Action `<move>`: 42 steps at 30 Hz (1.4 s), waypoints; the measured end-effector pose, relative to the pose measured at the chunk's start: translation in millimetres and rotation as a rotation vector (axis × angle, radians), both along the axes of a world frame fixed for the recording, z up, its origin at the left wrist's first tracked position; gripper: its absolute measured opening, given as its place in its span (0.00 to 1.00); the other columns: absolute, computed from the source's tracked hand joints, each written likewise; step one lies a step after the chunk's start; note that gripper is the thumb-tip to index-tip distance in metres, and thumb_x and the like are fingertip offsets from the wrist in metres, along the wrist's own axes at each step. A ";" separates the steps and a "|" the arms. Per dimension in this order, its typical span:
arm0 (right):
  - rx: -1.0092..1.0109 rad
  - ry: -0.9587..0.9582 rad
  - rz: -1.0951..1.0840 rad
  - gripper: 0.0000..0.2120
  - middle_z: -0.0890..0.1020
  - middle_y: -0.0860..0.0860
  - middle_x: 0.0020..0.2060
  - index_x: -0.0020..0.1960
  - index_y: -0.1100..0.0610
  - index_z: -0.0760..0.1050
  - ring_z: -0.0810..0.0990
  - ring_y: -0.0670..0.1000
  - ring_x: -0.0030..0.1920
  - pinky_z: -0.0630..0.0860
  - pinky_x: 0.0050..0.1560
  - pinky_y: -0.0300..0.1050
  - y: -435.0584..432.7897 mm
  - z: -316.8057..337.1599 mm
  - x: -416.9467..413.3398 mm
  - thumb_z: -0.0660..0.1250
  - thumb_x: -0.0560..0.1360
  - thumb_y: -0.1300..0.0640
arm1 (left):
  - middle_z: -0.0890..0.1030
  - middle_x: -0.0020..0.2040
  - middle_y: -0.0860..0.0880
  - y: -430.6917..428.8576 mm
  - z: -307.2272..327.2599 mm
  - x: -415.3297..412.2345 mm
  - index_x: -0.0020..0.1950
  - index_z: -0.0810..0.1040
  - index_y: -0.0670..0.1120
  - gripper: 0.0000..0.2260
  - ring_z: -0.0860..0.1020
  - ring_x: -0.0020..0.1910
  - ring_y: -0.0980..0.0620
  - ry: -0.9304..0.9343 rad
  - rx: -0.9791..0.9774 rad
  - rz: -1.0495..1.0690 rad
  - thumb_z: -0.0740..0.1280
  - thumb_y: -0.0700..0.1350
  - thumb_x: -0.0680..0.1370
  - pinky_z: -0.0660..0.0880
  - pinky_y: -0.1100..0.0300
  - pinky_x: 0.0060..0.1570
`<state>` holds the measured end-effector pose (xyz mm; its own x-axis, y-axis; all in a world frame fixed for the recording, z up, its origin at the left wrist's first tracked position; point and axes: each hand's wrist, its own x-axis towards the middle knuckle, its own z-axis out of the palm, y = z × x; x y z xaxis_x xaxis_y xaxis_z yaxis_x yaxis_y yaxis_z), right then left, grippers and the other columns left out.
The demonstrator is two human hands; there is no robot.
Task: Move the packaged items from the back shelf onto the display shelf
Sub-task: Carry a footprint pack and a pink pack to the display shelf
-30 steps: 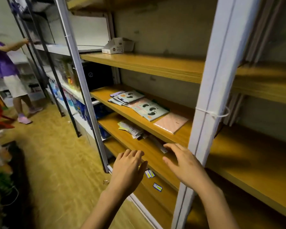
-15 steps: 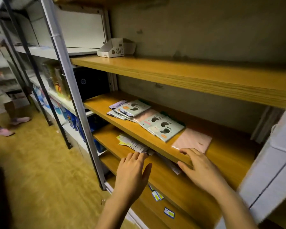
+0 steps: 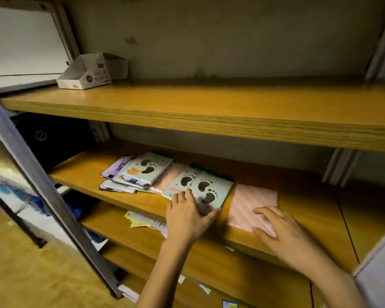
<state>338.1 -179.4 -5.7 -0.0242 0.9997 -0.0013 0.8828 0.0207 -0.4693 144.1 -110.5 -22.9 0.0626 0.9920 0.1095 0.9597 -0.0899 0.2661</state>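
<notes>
Both hands are reaching onto the middle wooden shelf (image 3: 298,201). The left hand (image 3: 187,216) is resting with fingers spread on the near edge of a pale footprint package (image 3: 210,190), gripping nothing. The right hand (image 3: 285,234) is lying open on the pink package (image 3: 251,201) just beside it. Beyond the left hand, more footprint packages (image 3: 142,172) are lying fanned. A grey upright post (image 3: 42,181) is slanting across to the left, and a white carton (image 3: 91,72) is sitting on the shelf above.

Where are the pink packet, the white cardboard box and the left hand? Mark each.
pink packet (image 3: 251,201), head view, bare middle.
white cardboard box (image 3: 87,78), head view, front wall.
left hand (image 3: 187,215), head view, back of hand.
</notes>
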 end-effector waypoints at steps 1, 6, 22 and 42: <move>-0.007 0.002 -0.035 0.22 0.65 0.40 0.68 0.69 0.42 0.61 0.66 0.44 0.67 0.68 0.66 0.42 -3.0 -0.5 1.4 0.60 0.76 0.45 | 0.62 0.73 0.42 10.1 0.8 2.9 0.72 0.56 0.42 0.44 0.58 0.72 0.44 -0.024 -0.027 -0.005 0.55 0.72 0.68 0.58 0.50 0.70; -0.041 0.016 -0.230 0.24 0.64 0.39 0.69 0.70 0.43 0.60 0.65 0.45 0.68 0.67 0.68 0.44 -12.5 -2.2 -3.2 0.60 0.76 0.45 | 0.59 0.74 0.40 59.6 -6.4 8.0 0.74 0.50 0.41 0.54 0.57 0.73 0.41 -0.052 -0.136 -0.054 0.60 0.76 0.61 0.56 0.48 0.70; 0.072 -0.008 -0.757 0.27 0.74 0.48 0.63 0.69 0.52 0.63 0.74 0.49 0.61 0.74 0.60 0.46 7.1 -9.0 -63.2 0.58 0.75 0.39 | 0.79 0.51 0.45 117.0 15.3 -40.5 0.58 0.69 0.39 0.24 0.79 0.51 0.46 -0.468 -0.382 -0.432 0.73 0.50 0.69 0.77 0.54 0.48; -0.350 0.069 -0.979 0.48 0.64 0.56 0.71 0.71 0.58 0.60 0.63 0.58 0.71 0.66 0.66 0.51 72.2 -10.2 -66.5 0.70 0.61 0.32 | 0.73 0.49 0.53 94.8 21.6 -105.2 0.57 0.65 0.49 0.14 0.72 0.46 0.56 -1.004 -0.451 -0.490 0.65 0.49 0.75 0.70 0.62 0.41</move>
<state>271.6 -107.2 -15.9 0.7860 0.5265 -0.3239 0.4117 -0.8367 -0.3611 38.8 -15.8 -1.3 0.5292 0.8481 -0.0254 0.1968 -0.0935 0.9760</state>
